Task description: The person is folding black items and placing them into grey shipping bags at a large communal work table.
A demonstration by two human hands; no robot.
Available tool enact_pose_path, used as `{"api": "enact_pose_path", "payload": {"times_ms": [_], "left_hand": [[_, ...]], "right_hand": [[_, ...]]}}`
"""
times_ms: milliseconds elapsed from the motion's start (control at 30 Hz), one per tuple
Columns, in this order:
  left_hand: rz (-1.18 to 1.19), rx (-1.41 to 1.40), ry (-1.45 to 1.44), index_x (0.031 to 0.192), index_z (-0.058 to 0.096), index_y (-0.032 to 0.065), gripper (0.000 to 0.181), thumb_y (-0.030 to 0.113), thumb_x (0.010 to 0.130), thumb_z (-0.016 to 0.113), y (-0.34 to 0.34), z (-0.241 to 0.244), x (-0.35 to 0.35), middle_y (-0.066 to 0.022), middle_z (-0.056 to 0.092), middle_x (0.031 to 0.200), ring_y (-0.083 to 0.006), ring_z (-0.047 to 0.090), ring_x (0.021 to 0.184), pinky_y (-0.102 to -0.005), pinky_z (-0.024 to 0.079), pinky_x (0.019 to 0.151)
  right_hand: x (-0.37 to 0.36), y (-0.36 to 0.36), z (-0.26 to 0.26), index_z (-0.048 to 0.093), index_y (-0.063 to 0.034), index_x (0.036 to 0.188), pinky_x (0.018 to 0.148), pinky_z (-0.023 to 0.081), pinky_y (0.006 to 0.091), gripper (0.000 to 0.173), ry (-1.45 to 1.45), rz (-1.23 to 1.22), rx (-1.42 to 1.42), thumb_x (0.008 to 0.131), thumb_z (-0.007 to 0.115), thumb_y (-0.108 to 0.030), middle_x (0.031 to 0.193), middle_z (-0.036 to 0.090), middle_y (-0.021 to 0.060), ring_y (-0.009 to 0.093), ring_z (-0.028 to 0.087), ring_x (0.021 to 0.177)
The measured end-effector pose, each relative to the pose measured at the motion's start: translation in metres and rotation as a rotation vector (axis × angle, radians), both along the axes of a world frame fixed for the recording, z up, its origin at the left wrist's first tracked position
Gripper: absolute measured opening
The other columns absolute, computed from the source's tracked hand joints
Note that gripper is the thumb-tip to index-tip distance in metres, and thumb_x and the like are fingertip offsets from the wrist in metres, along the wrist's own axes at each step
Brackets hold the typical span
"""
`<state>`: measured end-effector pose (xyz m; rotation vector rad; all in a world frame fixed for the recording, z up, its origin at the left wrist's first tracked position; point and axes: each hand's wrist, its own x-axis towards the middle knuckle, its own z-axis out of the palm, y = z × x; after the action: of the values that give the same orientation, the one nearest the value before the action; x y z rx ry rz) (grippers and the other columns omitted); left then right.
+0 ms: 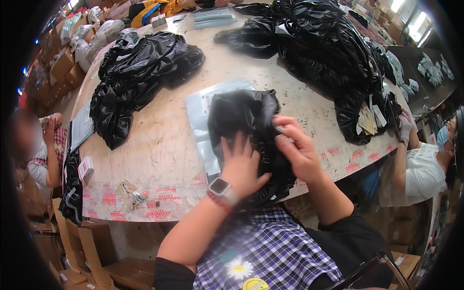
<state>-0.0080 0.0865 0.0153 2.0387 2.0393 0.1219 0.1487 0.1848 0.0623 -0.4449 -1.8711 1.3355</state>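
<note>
A folded black garment (pixel 235 108) of shiny fabric lies in front of me at the table's near edge, slightly blurred. My left hand (pixel 239 163) rests flat on it, fingers spread. At the garment's right side, my right hand (pixel 301 152) pinches its edge between thumb and curled fingers; something whitish shows by the fingertips. Partly beneath the garment are pale, translucent plastic bags (pixel 197 116) bearing a printed label. Gathered fabric near my left hand's thumb hangs towards my checked apron (pixel 275 239).
Black garments are heaped on the table (pixel 170 127) in a left pile (pixel 145 69) and a larger right pile (pixel 319 47). More plastic bags (pixel 214 18) lie at the far edge. A small packet (pixel 131 194) sits near left. People (pixel 417 170) work at the table's sides.
</note>
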Motion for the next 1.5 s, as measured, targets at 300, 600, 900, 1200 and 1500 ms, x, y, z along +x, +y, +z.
{"api": "enact_pose_path", "payload": {"times_ms": [300, 600, 900, 1200, 1500], "left_hand": [[-0.248, 0.140, -0.354, 0.132, 0.067, 0.0030, 0.038, 0.022, 0.099, 0.065, -0.069, 0.023, -0.021, -0.0237, 0.065, 0.131, -0.0382, 0.057, 0.129, -0.0522, 0.044, 0.108], [-0.026, 0.271, -0.287, 0.161, 0.043, 0.0085, 0.075, 0.045, 0.100, 0.067, -0.035, -0.006, -0.068, -0.0223, 0.043, 0.164, -0.0439, 0.040, 0.150, -0.0505, 0.031, 0.126], [0.019, 0.267, -0.190, 0.167, 0.030, 0.0056, 0.092, 0.059, 0.099, 0.063, -0.049, -0.016, -0.042, -0.0215, 0.030, 0.172, -0.0424, 0.030, 0.158, -0.0519, 0.022, 0.131], [0.081, 0.793, -0.391, 0.138, 0.065, 0.0057, 0.045, 0.032, 0.102, 0.070, -0.109, 0.033, -0.045, -0.0174, 0.065, 0.141, -0.0336, 0.063, 0.131, -0.0475, 0.048, 0.111], [-0.129, 0.389, -0.391, 0.127, 0.069, 0.0045, 0.053, 0.010, 0.076, 0.082, -0.100, 0.017, -0.028, -0.0158, 0.073, 0.127, -0.0341, 0.070, 0.115, -0.0447, 0.053, 0.102]], "right_hand": [[-0.052, -0.010, -0.044, 0.070, -0.0029, 0.103, 0.129, 0.022, 0.0626, 0.022, -0.383, 0.419, 0.317, 0.103, 0.061, -0.023, 0.134, 0.065, 0.0173, 0.035, 0.056, 0.134], [-0.004, -0.056, -0.026, 0.051, 0.0028, 0.149, 0.130, 0.022, 0.0569, 0.090, -0.448, 0.699, 0.506, 0.085, 0.082, -0.052, 0.153, 0.053, 0.0239, 0.039, 0.040, 0.151], [0.060, -0.041, -0.045, 0.063, -0.0100, 0.142, 0.112, 0.049, 0.0449, 0.075, -0.511, 0.429, 1.210, 0.073, 0.087, -0.022, 0.149, 0.063, 0.0135, 0.027, 0.060, 0.138], [-0.029, 0.003, -0.025, 0.074, 0.0056, 0.122, 0.085, 0.059, 0.0307, 0.034, -0.687, 0.337, -0.591, 0.100, 0.076, -0.019, 0.108, 0.079, 0.0081, 0.014, 0.074, 0.091], [0.024, -0.033, -0.015, 0.066, 0.0013, 0.127, 0.091, 0.056, 0.0332, 0.038, -0.553, 0.134, -0.174, 0.104, 0.072, -0.028, 0.114, 0.075, 0.0093, 0.017, 0.071, 0.104]]}}
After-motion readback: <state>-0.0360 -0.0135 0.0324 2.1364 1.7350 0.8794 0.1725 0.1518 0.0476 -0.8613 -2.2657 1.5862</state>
